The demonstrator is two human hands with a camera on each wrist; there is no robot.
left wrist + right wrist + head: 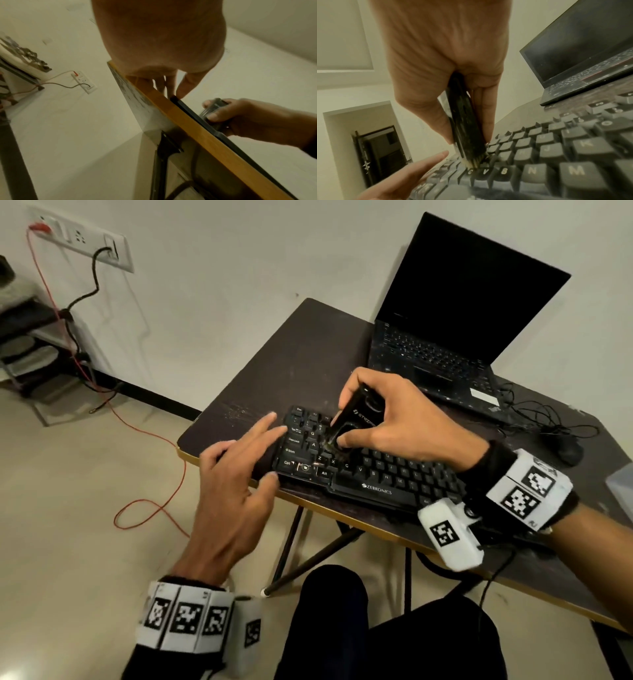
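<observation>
**Brushing the keys of a desktop keyboard**

A black brush stands steeply tilted over the left part of a black Zebronics keyboard, its handle leaning toward the far side. Its pale bristles press down among the keys; the right wrist view places them just beyond the C key. The right hand grips the brush from above, thumb on the near face of the handle and fingers curled round the far face, with its wrist reaching over the right half of the keyboard.

The left hand holds nothing. Its fingers are straight and spread: two fingertips lie against the left end of the keyboard, and the thumb tip sits at the near left corner, beside the Ctrl key. Whether the hand presses or only touches cannot be told.

The keyboard lies along the near edge of a dark table with a yellow-brown rim, toward its left corner. Beyond the keyboard, at the far right of the table, an open laptop faces the person, its screen dark and its deck speckled with dust. A black mouse rests to the right of the keyboard, with a tangled black cable between it and the laptop.

Both wrists wear white bands printed with black square markers. On the far left wall a wall socket carries plugs, and a red wire trails from it across the floor.
</observation>
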